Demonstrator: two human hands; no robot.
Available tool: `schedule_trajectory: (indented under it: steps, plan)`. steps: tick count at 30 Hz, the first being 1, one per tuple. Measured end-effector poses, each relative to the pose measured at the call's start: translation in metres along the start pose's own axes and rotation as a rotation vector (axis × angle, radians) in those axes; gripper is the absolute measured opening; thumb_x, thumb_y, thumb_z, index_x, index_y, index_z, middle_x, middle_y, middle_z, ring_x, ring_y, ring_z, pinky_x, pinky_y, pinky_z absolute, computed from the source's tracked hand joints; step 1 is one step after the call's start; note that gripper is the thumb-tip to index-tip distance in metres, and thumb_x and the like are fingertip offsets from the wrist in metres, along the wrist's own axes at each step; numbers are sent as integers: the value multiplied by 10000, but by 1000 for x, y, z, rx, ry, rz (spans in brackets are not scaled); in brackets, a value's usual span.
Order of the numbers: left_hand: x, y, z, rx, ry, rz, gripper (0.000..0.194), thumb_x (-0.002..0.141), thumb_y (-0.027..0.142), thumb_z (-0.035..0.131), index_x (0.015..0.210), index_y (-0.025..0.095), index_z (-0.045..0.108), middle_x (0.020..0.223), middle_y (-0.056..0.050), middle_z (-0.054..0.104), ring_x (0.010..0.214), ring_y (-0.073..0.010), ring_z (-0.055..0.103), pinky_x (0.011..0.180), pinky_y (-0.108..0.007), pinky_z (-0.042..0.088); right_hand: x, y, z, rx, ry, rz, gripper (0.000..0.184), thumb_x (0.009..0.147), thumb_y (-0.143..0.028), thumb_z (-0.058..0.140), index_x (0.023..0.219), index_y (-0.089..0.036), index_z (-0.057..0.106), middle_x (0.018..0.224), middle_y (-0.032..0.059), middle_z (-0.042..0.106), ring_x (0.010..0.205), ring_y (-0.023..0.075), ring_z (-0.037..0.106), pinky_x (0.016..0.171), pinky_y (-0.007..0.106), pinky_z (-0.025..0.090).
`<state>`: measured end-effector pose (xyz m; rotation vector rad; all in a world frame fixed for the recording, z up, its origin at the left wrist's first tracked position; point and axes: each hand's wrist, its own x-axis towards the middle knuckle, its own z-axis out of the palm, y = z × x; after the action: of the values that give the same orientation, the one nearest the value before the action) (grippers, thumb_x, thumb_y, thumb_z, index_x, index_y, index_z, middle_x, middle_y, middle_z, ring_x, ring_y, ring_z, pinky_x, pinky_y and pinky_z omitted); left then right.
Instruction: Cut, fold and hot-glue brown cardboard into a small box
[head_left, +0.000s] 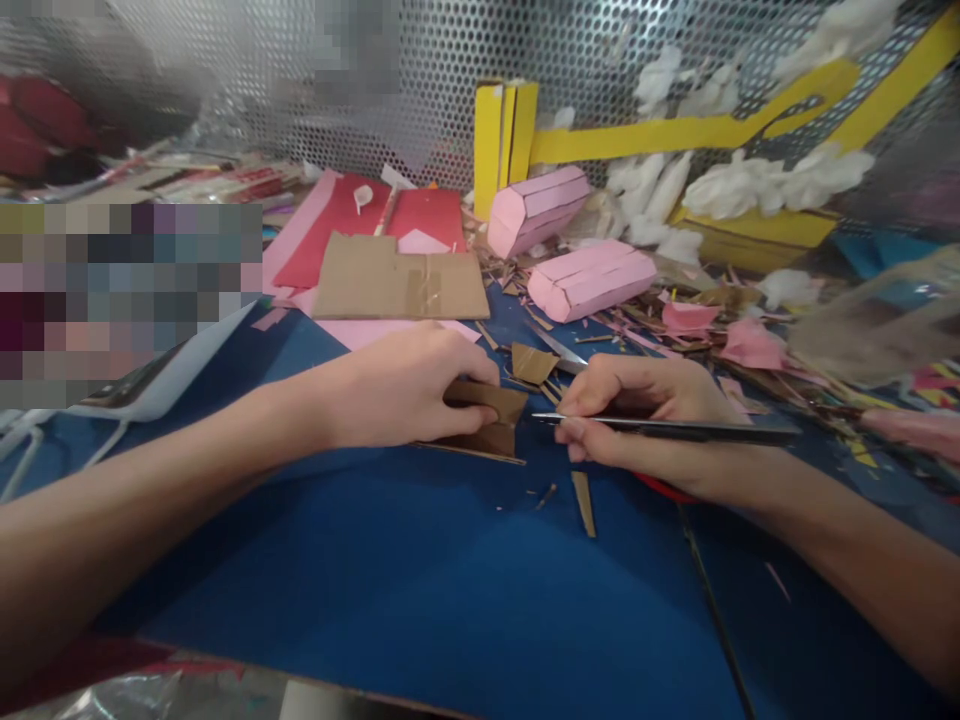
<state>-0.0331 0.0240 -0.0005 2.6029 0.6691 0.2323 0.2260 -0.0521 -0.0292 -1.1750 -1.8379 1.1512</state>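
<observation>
My left hand (409,385) is closed on a small brown cardboard piece (495,418), pinning it against the blue sheet (420,590). Just right of it, my right hand (637,415) is closed around a thin metal-bladed knife (675,428) that lies nearly level. The knife tip points left, close to the cardboard piece's right edge. A narrow cardboard sliver (583,502) lies on the blue sheet below the hands. Another small cardboard scrap (532,362) sits just behind them.
A larger cardboard panel (397,285) lies behind on red and pink paper. Two pink paper blocks (592,280) rest at the back right among paper scraps. A yellow cardboard structure (675,130) with white cotton stands against a perforated metal wall. A phone (142,385) lies at left.
</observation>
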Motion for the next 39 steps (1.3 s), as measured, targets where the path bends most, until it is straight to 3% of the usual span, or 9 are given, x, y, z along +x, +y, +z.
schedule_trajectory:
  steps: [7, 12, 17, 21, 34, 39]
  plan:
    - [-1, 0, 1, 11, 13, 14, 114, 895, 184, 666, 801, 178, 728, 716, 11, 647, 610, -125, 536, 568, -268, 337, -3, -7, 3, -235, -73, -108, 154, 930, -202, 688, 786, -195, 634, 815, 16, 709, 630, 123, 634, 554, 217, 481]
    - [-1, -1, 2, 12, 21, 21, 120, 885, 172, 667, 772, 173, 707, 703, 11, 641, 609, -124, 535, 569, -267, 338, -7, -6, 9, -494, -109, -463, 179, 991, -120, 586, 830, -194, 606, 856, 22, 700, 715, 109, 622, 682, 213, 494]
    - [-1, -1, 2, 19, 20, 23, 109, 868, 144, 651, 787, 174, 718, 703, 9, 648, 608, -126, 536, 565, -269, 337, -12, -13, 14, -821, -214, -613, 325, 1078, -90, 393, 844, -191, 595, 905, 62, 684, 801, 153, 599, 747, 258, 499]
    - [-1, 0, 1, 5, 12, 31, 121, 876, 140, 635, 803, 166, 728, 719, -1, 674, 624, -134, 564, 585, -269, 370, -12, -20, 16, -1063, -193, -774, 340, 1067, -70, 385, 849, -172, 625, 913, 104, 715, 799, 204, 620, 727, 318, 504]
    - [0, -2, 2, 17, 13, 33, 130, 880, 159, 635, 885, 185, 762, 739, 0, 689, 657, -152, 600, 594, -269, 393, -13, -24, 13, -1065, -232, -804, 400, 1082, -90, 361, 827, -165, 660, 921, 111, 745, 756, 203, 628, 681, 325, 495]
    - [0, -3, 2, 13, 15, 30, 115, 867, 148, 639, 809, 180, 733, 716, 3, 678, 635, -141, 587, 584, -258, 387, -13, -23, 16, -1104, -218, -810, 356, 1066, -88, 406, 815, -169, 646, 922, 112, 742, 761, 204, 629, 688, 327, 501]
